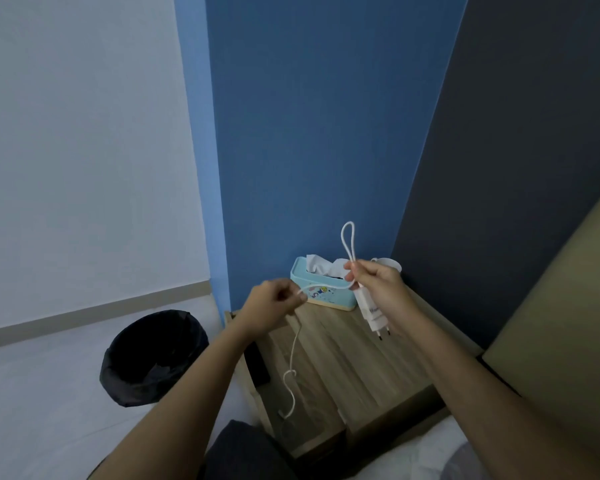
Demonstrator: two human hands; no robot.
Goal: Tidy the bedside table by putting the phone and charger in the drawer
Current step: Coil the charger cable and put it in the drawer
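My right hand point(381, 289) grips a white charger plug point(371, 311) with its pins pointing down, plus a loop of its white cable point(347, 239) that sticks up above my fingers. My left hand point(271, 306) pinches the same cable further along; the loose end point(291, 386) hangs in an S-curve over the wooden bedside table point(343, 368). Both hands hover above the table top. A dark flat object point(258, 367), perhaps the phone, shows at the table's left side, partly hidden by my left forearm. No drawer front can be made out.
A light-blue tissue box point(321, 289) stands at the back of the table against the blue wall, with a white cup point(390, 264) behind my right hand. A black-lined bin point(153, 355) sits on the floor to the left. A beige headboard point(561, 323) rises at right.
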